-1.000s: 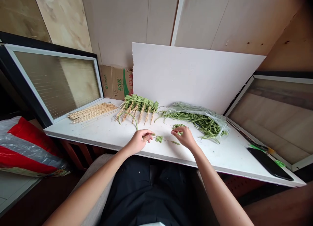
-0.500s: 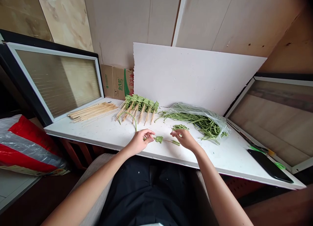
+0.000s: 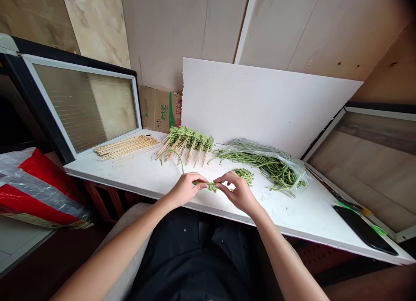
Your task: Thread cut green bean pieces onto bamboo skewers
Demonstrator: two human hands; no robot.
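Right hand [image 3: 238, 191] (leftward now) on bean [image 3: 210, 183]

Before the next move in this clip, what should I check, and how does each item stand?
1. Left hand hold: ok, its fingers close on a long bean.
2. Right hand hold: ok, it pinches green bean between the two hands.
3. Short bean pieces just below the grip, full count: cannot tell, the hands partly cover them.
4. Loose pile of cut pieces in reach: ok, just beyond the right hand.
5. Bare sticks laid by: ok, at the table's left.
6. Phone away from the hands: ok, near the right end.
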